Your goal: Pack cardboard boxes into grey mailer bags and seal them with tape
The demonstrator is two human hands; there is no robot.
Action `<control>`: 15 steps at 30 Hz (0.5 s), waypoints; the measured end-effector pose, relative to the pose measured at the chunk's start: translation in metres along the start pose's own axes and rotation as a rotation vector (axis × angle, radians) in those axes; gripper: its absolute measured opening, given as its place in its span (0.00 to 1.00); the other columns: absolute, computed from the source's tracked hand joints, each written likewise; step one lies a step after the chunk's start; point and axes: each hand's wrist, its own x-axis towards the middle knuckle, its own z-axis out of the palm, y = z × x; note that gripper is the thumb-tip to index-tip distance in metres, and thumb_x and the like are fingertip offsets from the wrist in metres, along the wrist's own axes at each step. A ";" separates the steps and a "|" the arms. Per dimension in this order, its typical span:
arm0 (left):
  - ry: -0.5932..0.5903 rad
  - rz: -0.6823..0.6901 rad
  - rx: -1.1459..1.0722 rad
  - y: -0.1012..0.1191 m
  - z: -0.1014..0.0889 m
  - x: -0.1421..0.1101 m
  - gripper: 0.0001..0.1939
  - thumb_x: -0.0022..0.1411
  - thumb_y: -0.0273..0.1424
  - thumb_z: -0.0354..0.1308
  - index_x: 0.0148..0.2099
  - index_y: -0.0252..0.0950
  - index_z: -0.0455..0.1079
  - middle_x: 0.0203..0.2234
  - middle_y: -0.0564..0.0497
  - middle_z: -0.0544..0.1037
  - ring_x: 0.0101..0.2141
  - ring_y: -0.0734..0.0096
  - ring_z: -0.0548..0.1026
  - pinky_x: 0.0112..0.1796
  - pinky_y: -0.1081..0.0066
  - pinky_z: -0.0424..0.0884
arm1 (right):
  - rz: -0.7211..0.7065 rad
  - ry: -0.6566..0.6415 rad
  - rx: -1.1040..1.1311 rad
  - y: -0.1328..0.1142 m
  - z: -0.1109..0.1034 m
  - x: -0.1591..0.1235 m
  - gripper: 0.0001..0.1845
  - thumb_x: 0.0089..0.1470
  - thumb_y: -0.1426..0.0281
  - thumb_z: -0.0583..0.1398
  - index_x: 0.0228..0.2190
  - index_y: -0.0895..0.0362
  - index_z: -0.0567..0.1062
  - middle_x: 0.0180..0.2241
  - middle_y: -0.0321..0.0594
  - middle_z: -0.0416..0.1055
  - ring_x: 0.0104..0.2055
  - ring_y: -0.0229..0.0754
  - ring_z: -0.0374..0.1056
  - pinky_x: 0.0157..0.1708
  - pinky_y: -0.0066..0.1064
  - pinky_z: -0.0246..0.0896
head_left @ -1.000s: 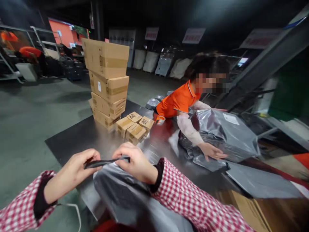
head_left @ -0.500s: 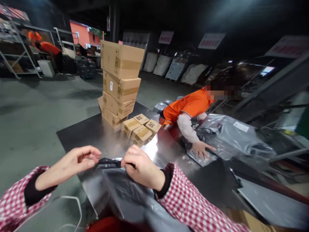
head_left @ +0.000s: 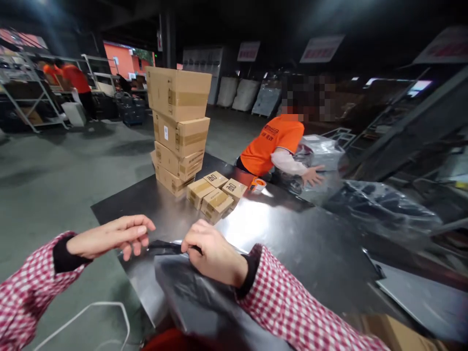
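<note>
A grey plastic mailer bag (head_left: 204, 297) hangs over the near edge of the dark metal table (head_left: 292, 243). My right hand (head_left: 212, 251) is closed on its upper edge, which looks black and folded. To the left, my left hand (head_left: 119, 236) is held in the air with its fingers apart, close to the bag's left end but holding nothing. Beyond my hands, several small cardboard boxes (head_left: 216, 202) sit grouped on the tabletop. Behind them on the left rises a tall stack of larger cardboard boxes (head_left: 179, 97).
A co-worker in an orange shirt (head_left: 274, 141) handles a large plastic-wrapped bundle (head_left: 321, 161) at the far right. An orange tape dispenser (head_left: 257, 184) lies by the small boxes. Flat grey bags (head_left: 420, 302) lie at right, above a carton (head_left: 395, 331). A white metal frame (head_left: 91, 306) stands low left.
The co-worker has straightened up and moved the wrapped bundle back off the table. My left hand's fingers have spread a little. My right hand still grips the bag.
</note>
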 end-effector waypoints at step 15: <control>0.199 0.076 -0.329 0.052 0.006 0.023 0.27 0.42 0.32 0.81 0.41 0.31 0.72 0.24 0.54 0.76 0.19 0.79 0.72 0.18 0.82 0.71 | 0.286 0.049 0.204 -0.016 -0.012 0.005 0.21 0.55 0.69 0.62 0.50 0.59 0.73 0.41 0.43 0.75 0.44 0.44 0.69 0.47 0.37 0.65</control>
